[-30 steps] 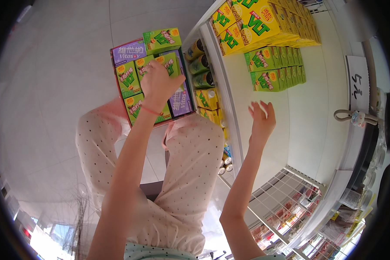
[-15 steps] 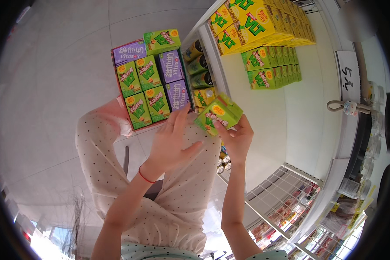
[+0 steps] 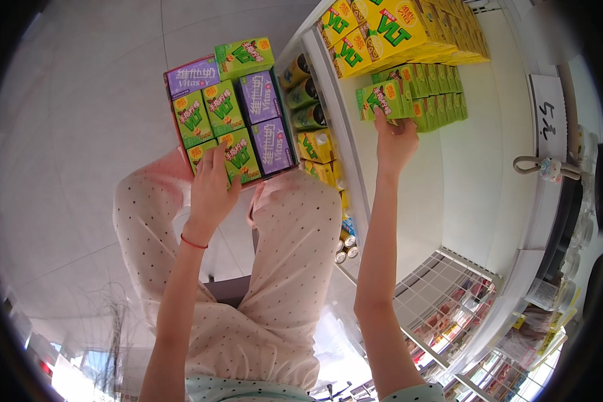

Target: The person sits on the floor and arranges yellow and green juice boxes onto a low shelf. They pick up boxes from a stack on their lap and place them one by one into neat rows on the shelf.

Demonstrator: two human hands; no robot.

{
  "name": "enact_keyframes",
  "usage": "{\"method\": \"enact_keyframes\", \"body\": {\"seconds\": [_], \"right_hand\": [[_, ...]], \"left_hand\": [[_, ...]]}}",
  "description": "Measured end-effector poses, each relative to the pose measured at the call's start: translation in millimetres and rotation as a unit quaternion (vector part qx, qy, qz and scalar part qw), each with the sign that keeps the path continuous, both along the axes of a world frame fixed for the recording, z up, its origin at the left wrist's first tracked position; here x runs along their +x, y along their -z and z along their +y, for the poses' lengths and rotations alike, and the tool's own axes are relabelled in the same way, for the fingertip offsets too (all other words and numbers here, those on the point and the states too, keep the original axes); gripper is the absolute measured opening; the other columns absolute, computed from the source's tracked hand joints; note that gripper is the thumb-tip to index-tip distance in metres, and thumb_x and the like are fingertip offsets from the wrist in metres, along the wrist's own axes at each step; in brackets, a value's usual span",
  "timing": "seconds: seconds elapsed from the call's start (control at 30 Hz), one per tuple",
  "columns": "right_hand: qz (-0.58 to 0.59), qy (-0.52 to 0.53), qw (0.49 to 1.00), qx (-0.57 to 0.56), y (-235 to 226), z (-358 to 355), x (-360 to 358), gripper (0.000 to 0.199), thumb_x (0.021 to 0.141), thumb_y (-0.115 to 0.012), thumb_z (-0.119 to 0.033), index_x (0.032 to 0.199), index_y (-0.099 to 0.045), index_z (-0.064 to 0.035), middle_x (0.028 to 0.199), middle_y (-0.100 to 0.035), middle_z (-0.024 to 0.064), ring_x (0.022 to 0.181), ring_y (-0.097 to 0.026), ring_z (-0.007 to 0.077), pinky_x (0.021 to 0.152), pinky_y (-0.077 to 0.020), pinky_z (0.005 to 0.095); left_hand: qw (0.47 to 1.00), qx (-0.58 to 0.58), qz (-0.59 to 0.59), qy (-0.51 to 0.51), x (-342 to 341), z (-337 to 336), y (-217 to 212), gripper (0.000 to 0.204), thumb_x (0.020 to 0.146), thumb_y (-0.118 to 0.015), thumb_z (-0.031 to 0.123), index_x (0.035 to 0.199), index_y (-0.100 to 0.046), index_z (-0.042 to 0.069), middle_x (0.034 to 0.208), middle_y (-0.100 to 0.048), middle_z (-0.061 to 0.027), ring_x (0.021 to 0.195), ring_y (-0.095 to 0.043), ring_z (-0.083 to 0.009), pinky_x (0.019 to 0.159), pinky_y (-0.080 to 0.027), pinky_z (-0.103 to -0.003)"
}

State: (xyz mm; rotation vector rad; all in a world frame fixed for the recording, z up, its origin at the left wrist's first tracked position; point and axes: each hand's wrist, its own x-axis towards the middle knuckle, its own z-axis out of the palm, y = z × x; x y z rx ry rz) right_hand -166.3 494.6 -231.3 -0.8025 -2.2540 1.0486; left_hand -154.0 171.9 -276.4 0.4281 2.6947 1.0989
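Note:
My right hand (image 3: 396, 144) grips a green drink carton pack (image 3: 375, 99) in front of the green carton stack (image 3: 442, 110) on the white shelf. Thumb and fingers are at the lower right part of the pack; whether it touches the stack I cannot tell. At the left, my left hand (image 3: 212, 184) lies with fingers stretched over the nearest green packs (image 3: 241, 157) in a shallow box (image 3: 169, 107), its thumb apart. Purple drink packs (image 3: 262, 97) fill the box's right side and far left corner. One more green pack (image 3: 244, 57) rests across the far end.
Yellow carton packs (image 3: 395, 33) stand stacked farther back on the shelf (image 3: 409, 187). Below its raised edge, a lower level holds dark bottles (image 3: 307, 94), yellow cartons (image 3: 316, 146) and cans (image 3: 345, 249). A wire rack (image 3: 442, 288) stands nearer on the right. My knees are just below the box.
My right hand has carried the green pack rightward and away from me, up to the shelf stack. My left hand has moved left onto the green packs in the box.

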Motion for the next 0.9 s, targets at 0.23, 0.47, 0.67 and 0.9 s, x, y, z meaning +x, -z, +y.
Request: {"method": "enact_keyframes", "body": {"seconds": [0.23, 0.47, 0.67, 0.9], "right_hand": [[-0.131, 0.039, 0.989, 0.048, -15, 5, -29, 0.041, 0.077, -0.079, -0.027, 0.094, -0.068, 0.0078, 0.078, -0.071, 0.0094, 0.053, -0.067, 0.0165, 0.053, -0.0535, 0.0266], [-0.314, 0.043, 0.937, 0.148, -29, 13, -40, 0.045, 0.078, -0.075, -0.043, 0.081, -0.070, 0.0009, 0.065, -0.069, 0.0051, 0.044, -0.064, 0.0178, 0.048, -0.0489, 0.0313], [-0.298, 0.026, 0.952, 0.061, -32, 11, -43, 0.041, 0.081, -0.072, -0.042, 0.081, -0.071, -0.0006, 0.066, -0.070, 0.0060, 0.041, -0.061, 0.0166, 0.046, -0.0470, 0.0304], [-0.345, -0.016, 0.937, 0.057, -45, 3, -24, 0.036, 0.085, -0.069, -0.039, 0.081, -0.072, -0.0035, 0.065, -0.069, 0.0028, 0.057, -0.065, 0.0131, 0.052, -0.0478, 0.0266]], "left_hand": [[0.994, -0.015, 0.102, -0.027, -50, 19, -5, 0.066, 0.075, -0.068, 0.003, 0.134, -0.038, -0.001, 0.130, -0.046, -0.0199, 0.118, -0.048, -0.0385, 0.093, -0.046, -0.044], [0.977, -0.154, 0.147, -0.033, -140, 46, 5, 0.083, 0.072, -0.077, 0.019, 0.141, -0.033, 0.006, 0.147, -0.036, -0.0107, 0.134, -0.037, -0.0316, 0.103, -0.040, -0.048], [0.945, -0.276, 0.174, -0.006, -175, 55, 32, 0.091, 0.069, -0.081, 0.025, 0.145, -0.031, 0.014, 0.146, -0.037, -0.0054, 0.134, -0.037, -0.0275, 0.103, -0.040, -0.047], [0.982, -0.131, 0.121, -0.056, -185, 37, 12, 0.067, 0.063, -0.084, 0.029, 0.120, -0.058, 0.005, 0.117, -0.054, -0.0071, 0.114, -0.051, -0.0260, 0.091, -0.046, -0.042]]}}
